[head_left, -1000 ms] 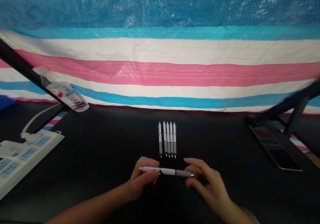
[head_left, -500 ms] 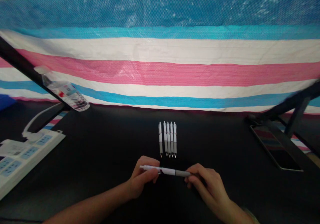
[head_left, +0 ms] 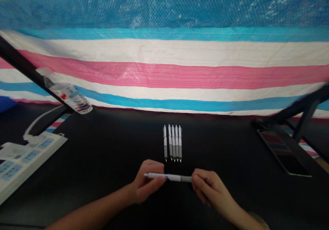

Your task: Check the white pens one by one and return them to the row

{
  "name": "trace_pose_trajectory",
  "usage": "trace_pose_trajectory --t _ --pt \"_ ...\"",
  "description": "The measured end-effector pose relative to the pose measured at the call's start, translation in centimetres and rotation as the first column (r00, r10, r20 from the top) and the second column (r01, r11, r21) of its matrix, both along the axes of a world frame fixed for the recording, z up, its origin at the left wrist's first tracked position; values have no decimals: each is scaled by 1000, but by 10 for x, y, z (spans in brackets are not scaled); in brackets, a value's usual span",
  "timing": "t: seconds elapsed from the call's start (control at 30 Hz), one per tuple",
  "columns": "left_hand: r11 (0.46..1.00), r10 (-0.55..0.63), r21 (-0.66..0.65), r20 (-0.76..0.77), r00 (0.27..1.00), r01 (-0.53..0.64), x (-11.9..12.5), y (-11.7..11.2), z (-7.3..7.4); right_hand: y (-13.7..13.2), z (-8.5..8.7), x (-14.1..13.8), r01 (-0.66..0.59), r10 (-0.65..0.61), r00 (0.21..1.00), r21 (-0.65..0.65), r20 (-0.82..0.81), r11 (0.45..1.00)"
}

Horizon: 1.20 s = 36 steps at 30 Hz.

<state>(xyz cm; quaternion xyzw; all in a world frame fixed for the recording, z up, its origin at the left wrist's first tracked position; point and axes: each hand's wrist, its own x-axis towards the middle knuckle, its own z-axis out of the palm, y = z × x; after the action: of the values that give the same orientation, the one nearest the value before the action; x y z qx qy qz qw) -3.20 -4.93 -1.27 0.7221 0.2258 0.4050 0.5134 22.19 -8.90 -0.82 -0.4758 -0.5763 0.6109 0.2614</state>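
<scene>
A white pen [head_left: 173, 177] with a grey grip lies level between my two hands, near the front of the black table [head_left: 123, 137]. My left hand [head_left: 149, 182] is closed on its white clicker half, thumb along the clip side. The grey tip end is pinched between thumb and fingers of my right hand [head_left: 209, 189], which hide the point. Just beyond the hands, several matching white pens [head_left: 173, 142] lie side by side in a row, grey grips toward me; the leftmost sits slightly apart from the others.
On the left are a white power strip [head_left: 33, 158] with a plug in it and a clear water bottle [head_left: 72, 94] by a black bar. A phone [head_left: 284, 153] lies at the right beside a black stand [head_left: 305, 110]. A striped sheet [head_left: 164, 52] hangs behind.
My right hand has closed further over the pen's tip end, its fingers curling in. The pen has turned a little to lie more level. My left hand stays almost in place.
</scene>
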Motion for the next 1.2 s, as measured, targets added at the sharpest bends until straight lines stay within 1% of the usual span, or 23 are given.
trace_pose_trajectory --t 0.07,0.13,0.2,0.27,0.33,0.43,0.47,0.53,0.6,0.7,0.77,0.83,0.93,1.2 --pt "998 57 -18 12 998 -57 2 -1 1 -2 -2 -2 22 -22 999 -27 -23 999" --pt "994 101 -55 70 992 -97 6 -1 2 -4 -2 -5 21 -21 1000 5 -24 1000" --pt "990 108 -106 154 982 -92 10 0 4 -5 -2 -8 -12 12 1000 44 -6 999" --pt "980 95 -190 206 974 -55 13 1 6 -6 -1 -10 -56 55 998 67 25 996" --pt "958 102 -286 237 966 -31 16 1 7 -5 -1 -12 -91 86 995 95 55 991" --pt "918 152 -395 274 950 -33 18 2 6 -4 -2 -13 -117 101 990 165 101 979" --pt "904 170 -426 277 946 -38 18 2 6 -4 -2 -14 -118 100 989 175 105 977" --pt "878 206 -475 257 944 -63 17 4 5 -4 -1 -14 -117 103 990 153 96 981" --pt "859 261 -497 218 940 -124 14 7 6 -4 2 -14 -116 108 991 124 73 985" --pt "818 368 -520 142 919 -247 10 14 8 -4 6 -14 -117 109 992 122 69 986" --pt "793 414 -538 132 901 -285 9 18 9 -4 7 -14 -114 105 991 123 83 986" --pt "789 418 -545 136 898 -284 9 20 9 -3 7 -14 -114 102 990 118 101 986" --pt "805 380 -533 126 916 -261 12 21 8 -4 7 -14 -120 104 987 131 122 984" --pt "807 367 -534 122 922 -251 15 19 7 -4 11 -14 -109 97 990 124 101 986"
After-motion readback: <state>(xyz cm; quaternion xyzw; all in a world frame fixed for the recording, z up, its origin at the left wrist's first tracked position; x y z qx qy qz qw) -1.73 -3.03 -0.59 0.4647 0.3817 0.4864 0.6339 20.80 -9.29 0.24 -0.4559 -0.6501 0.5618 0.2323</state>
